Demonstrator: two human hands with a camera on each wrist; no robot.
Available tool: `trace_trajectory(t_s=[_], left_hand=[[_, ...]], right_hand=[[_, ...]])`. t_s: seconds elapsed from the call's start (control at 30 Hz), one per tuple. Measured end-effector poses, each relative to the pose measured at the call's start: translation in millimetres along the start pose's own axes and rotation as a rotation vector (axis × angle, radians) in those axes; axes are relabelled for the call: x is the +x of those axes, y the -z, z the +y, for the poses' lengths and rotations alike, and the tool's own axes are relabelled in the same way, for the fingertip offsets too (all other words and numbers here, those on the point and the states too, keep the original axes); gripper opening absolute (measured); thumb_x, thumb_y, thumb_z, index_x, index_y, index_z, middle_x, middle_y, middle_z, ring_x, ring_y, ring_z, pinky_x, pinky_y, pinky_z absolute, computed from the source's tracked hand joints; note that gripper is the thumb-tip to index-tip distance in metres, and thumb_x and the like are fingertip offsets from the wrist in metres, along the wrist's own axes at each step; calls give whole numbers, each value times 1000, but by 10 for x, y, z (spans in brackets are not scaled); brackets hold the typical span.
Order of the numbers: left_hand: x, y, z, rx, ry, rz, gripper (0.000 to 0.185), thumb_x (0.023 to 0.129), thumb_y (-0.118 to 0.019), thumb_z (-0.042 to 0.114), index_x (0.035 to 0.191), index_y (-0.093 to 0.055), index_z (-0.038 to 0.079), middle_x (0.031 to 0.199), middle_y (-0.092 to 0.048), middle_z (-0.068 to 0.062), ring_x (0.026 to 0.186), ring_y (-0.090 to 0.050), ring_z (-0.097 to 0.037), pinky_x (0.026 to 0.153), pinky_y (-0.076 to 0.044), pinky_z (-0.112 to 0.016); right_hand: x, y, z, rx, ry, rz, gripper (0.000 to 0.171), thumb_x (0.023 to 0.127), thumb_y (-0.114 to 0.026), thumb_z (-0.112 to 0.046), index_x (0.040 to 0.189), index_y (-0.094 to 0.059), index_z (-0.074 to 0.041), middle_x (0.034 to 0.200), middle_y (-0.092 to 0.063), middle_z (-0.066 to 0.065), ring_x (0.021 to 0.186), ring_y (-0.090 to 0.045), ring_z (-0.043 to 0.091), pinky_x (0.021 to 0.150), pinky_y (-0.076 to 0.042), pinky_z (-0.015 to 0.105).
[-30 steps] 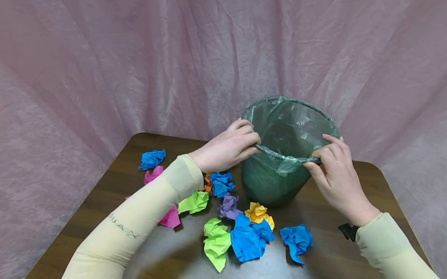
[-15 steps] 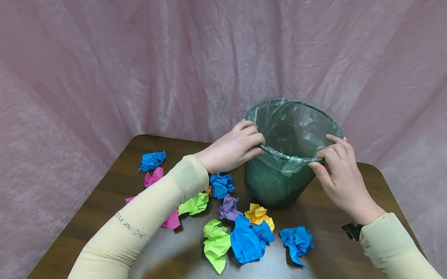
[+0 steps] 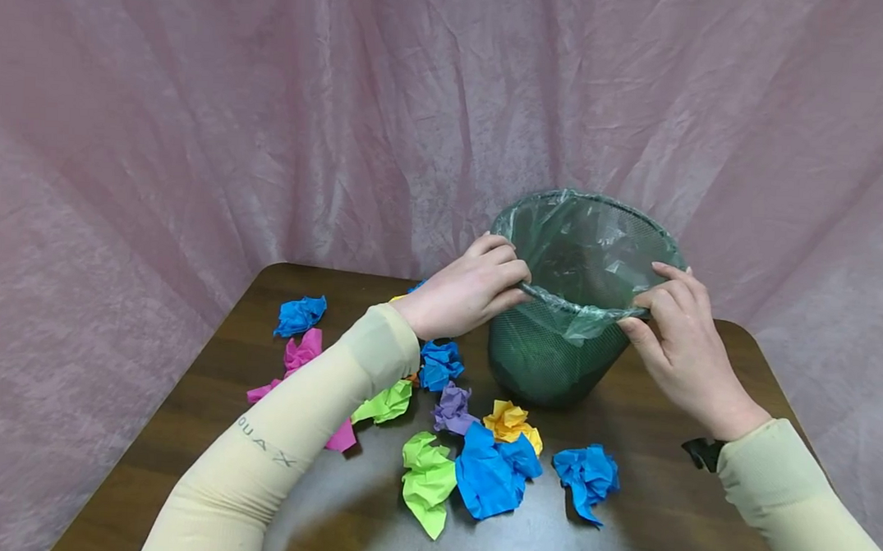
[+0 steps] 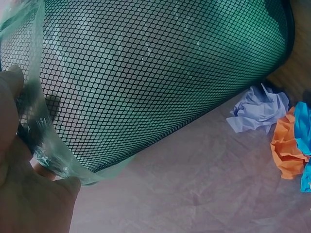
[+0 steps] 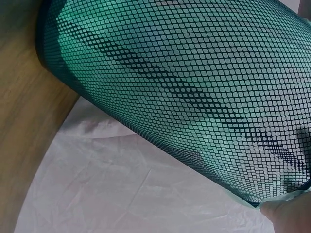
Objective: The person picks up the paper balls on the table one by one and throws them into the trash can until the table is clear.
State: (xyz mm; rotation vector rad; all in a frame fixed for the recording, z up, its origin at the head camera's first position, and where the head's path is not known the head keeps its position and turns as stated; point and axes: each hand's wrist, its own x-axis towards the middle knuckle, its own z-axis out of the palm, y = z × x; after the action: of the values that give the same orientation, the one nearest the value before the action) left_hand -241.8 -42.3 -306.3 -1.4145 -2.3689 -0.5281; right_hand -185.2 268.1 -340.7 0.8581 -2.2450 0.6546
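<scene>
a: where are your hands right now?

b: both are on the near rim of a green mesh wastebasket (image 3: 549,358) that stands on a dark wooden table (image 3: 660,515), toward its far side. your left hand (image 3: 466,289) has its fingers curled over the rim on the left, pinching the edge of a thin green bin liner (image 3: 583,257) against the wire. your right hand (image 3: 679,343) does the same on the right, thumb below and fingers above, clamped on liner and rim together.

a: why hold it that way?

b: the liner's edge is folded outward over the rim, and a loose flap hangs down the front between your hands. gripping on both sides seems meant to keep the plastic stretched and seated. in the left wrist view the plastic bunches under your thumb (image 4: 12,102) against the mesh wastebasket (image 4: 160,77); in the right wrist view only a fingertip (image 5: 286,216) shows at the liner's lower edge.

a: what lies around the basket?

b: crumpled paper balls, scattered on the table to the left and in front: a blue ball (image 3: 301,314) far left, a pink ball (image 3: 301,353) beside it, a lime ball (image 3: 427,480) nearest you, a large blue ball (image 3: 490,473), a yellow ball (image 3: 507,420), a purple ball (image 3: 452,407). all sit outside the basket. a pink cloth backdrop (image 3: 197,117) hangs behind.
</scene>
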Motion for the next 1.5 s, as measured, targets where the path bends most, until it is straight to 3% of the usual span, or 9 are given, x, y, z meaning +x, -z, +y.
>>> trace_trajectory(t_s=[0.53, 1.1, 1.3, 1.5], left_hand=[[175, -74, 57, 25, 67, -58, 16, 108, -54, 33, 108, -64, 21, 103, -57, 7, 119, -42, -17, 103, -34, -24], [385, -194, 86, 89, 30, -52, 18, 108, -52, 36, 106, -64, 22, 100, -56, 8, 121, -44, -18, 109, -28, -25], [417, -196, 77, 60, 23, -52, 19, 108, -53, 34, 105, -63, 19, 99, -56, 5, 122, -43, -21, 109, -29, -27], [445, -209, 75, 28, 34, -50, 19, 107, -56, 33, 104, -64, 16, 98, -55, 5, 121, -43, -22, 108, -30, -29]], right_hand=[[-36, 115, 137, 9, -16, -3, 62, 103, -41, -61, 95, -57, -2, 100, -56, 17, 139, -35, 51, 121, -10, 59], [-97, 249, 335, -2, -2, -15, 61, 103, -42, -61, 93, -57, -2, 98, -56, 17, 136, -38, 53, 121, -10, 60], [-93, 240, 372, 0, 2, 11, 63, 102, -41, -62, 93, -57, -2, 95, -55, 16, 135, -38, 52, 120, -10, 61], [-102, 263, 393, 2, -27, -19, 60, 103, -43, -60, 94, -57, -2, 99, -55, 17, 138, -36, 51, 122, -8, 58]])
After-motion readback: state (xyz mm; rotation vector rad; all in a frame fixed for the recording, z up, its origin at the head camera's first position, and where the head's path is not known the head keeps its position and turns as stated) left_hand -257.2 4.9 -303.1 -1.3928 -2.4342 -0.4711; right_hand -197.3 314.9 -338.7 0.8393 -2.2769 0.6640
